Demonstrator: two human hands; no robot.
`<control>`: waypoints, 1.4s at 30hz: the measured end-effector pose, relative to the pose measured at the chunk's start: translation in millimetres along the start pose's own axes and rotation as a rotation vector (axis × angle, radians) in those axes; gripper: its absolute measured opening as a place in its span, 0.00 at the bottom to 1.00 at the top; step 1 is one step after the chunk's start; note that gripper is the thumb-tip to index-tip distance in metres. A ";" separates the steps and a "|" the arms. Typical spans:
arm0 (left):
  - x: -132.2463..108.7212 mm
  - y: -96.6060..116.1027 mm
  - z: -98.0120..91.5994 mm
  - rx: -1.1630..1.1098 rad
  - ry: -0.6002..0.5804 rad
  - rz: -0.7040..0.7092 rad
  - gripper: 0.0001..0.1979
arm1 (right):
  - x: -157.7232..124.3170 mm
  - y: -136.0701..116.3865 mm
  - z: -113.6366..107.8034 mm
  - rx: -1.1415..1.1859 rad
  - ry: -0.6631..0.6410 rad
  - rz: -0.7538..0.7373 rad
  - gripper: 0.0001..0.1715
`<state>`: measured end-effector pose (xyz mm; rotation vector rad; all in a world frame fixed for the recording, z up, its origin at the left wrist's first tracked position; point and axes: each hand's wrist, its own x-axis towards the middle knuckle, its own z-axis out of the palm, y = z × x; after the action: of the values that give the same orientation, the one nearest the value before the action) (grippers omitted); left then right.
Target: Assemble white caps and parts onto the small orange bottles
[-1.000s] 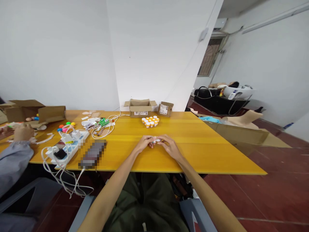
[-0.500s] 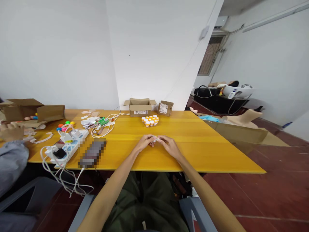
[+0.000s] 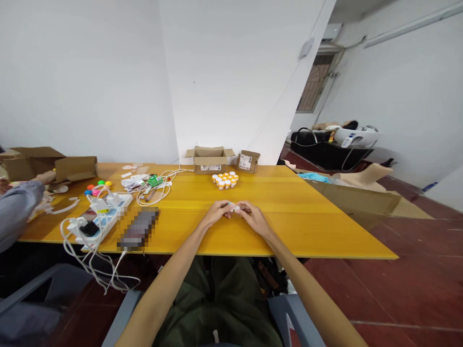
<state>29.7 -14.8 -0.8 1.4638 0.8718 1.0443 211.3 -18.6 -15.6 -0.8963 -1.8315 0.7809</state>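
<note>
Compared with the frame half a second earlier, the two hands have barely shifted: they stay joined at the middle of the frame, just above the near half of the yellow table (image 3: 307,226), with the small white piece pinched between them. The clearest change is at the far left edge, where the co-worker's grey sleeve (image 3: 16,212) has moved up and to the right, so that its arm now reaches toward the open cardboard box (image 3: 32,161) in the upper left part of the table.

The left hand (image 3: 217,213) is curled, its fingertips closed on the left end of the small white piece (image 3: 235,208). The right hand (image 3: 255,217) is curled likewise and grips the right end. The piece is held just over the table top, its long axis running left to right across the frame, roughly level; it is too small to tell which end is which.

Behind the hands, toward the wall, stands a cluster of small orange jars with white lids (image 3: 225,180), well apart from the fingers. Beyond it sit an open brown box (image 3: 210,160) and a smaller carton (image 3: 248,161). To the left lie a white power strip (image 3: 106,214) with tangled cables and a blurred-out dark slab (image 3: 138,229).
</note>
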 end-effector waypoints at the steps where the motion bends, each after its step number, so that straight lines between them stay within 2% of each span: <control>1: 0.0 -0.2 0.0 -0.001 -0.005 0.002 0.18 | 0.0 0.1 -0.6 -0.028 -0.001 0.006 0.18; 7: 0.3 -2.5 -0.2 0.006 -0.012 0.002 0.18 | 0.3 1.7 -4.1 -0.181 -0.019 0.031 0.26; 11: 0.4 -3.1 -0.2 0.003 -0.019 0.013 0.18 | 0.5 5.9 0.0 -0.109 -0.019 0.034 0.19; 15: 0.3 -1.8 0.5 -0.006 -0.027 0.033 0.19 | -0.1 6.6 3.4 -0.023 -0.035 0.028 0.23; 19: -0.8 0.2 1.1 -0.009 -0.027 0.024 0.20 | -1.3 0.2 0.3 -0.125 -0.033 -0.005 0.15; 23: -1.4 1.5 1.4 -0.002 -0.028 0.018 0.20 | -1.5 -2.2 -2.1 -0.240 -0.015 0.002 0.19; 26: -0.7 1.0 1.6 0.007 -0.016 0.012 0.20 | -1.1 3.1 0.4 -0.190 0.030 0.006 0.16; 29: 0.6 -0.9 1.6 0.021 -0.005 0.008 0.20 | -1.1 7.9 3.8 -0.134 0.066 0.000 0.20; 34: 2.9 -5.7 0.8 0.017 0.006 0.000 0.22 | -2.1 2.0 2.4 -0.161 0.032 -0.023 0.17; 40: 3.4 -8.6 -1.0 0.024 0.009 -0.006 0.25 | -1.4 -2.5 -2.3 -0.264 -0.005 -0.033 0.23; 42: 3.0 -8.2 -1.5 0.035 0.014 -0.001 0.26 | -0.8 0.1 -0.8 -0.245 -0.012 -0.024 0.22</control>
<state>29.6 -10.3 -8.4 1.4866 0.9043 1.0444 212.3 -19.2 -15.8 -1.0236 -1.9735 0.5544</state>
